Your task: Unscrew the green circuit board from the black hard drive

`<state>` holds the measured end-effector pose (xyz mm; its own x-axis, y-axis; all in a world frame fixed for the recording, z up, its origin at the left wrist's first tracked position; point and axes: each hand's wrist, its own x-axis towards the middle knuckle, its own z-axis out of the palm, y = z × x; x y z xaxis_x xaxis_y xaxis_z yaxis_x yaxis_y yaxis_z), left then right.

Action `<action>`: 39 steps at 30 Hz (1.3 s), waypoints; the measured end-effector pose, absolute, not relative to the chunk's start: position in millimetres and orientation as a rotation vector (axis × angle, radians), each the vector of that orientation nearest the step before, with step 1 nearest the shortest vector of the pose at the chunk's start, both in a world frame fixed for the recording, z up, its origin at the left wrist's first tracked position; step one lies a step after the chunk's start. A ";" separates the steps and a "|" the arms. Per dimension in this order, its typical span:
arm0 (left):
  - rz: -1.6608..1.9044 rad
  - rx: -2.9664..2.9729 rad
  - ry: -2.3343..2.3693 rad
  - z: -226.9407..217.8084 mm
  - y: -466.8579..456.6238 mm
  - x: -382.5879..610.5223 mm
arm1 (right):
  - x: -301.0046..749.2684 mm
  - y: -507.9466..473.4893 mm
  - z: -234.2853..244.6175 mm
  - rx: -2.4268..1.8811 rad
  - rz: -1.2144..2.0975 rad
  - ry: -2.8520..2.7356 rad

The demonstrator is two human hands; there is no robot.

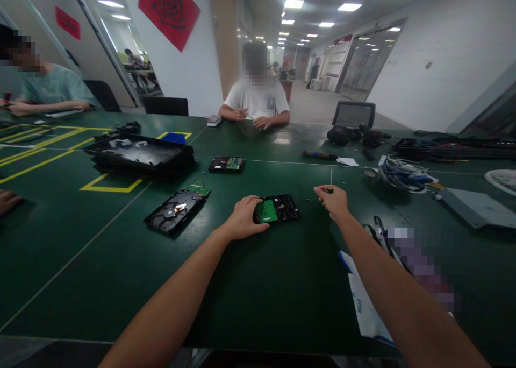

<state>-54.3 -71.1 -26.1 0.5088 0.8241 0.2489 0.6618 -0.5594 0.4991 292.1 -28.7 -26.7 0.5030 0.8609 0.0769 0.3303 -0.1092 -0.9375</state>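
Observation:
My left hand (pixel 244 216) grips the left edge of a black hard drive (pixel 278 209) that lies on the green table (pixel 258 282) with its green circuit board facing up. To the right, my right hand (pixel 334 200) is closed round a small screwdriver (pixel 331 181), which points upward, a little apart from the drive. A few tiny screws (pixel 309 199) lie between the drive and my right hand.
An opened hard drive (pixel 176 211) lies to the left, another drive (pixel 226 164) further back, and a black tray (pixel 140 154) beyond. Cables (pixel 401 174) and tools sit at the right. White paper (pixel 365 303) lies under my right forearm. People sit across and at the far left.

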 end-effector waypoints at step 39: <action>0.664 2.359 1.062 -21.4 -77.0 -43.3 | 200.5 -46.2 10.4 -1.508 0.378 -2.344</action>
<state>-43.3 -77.0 -21.4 0.5840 0.7769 0.2352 0.5514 -0.5924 0.5873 200.5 -46.2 10.4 -0.3870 0.9130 0.1293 0.8260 0.4055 -0.3914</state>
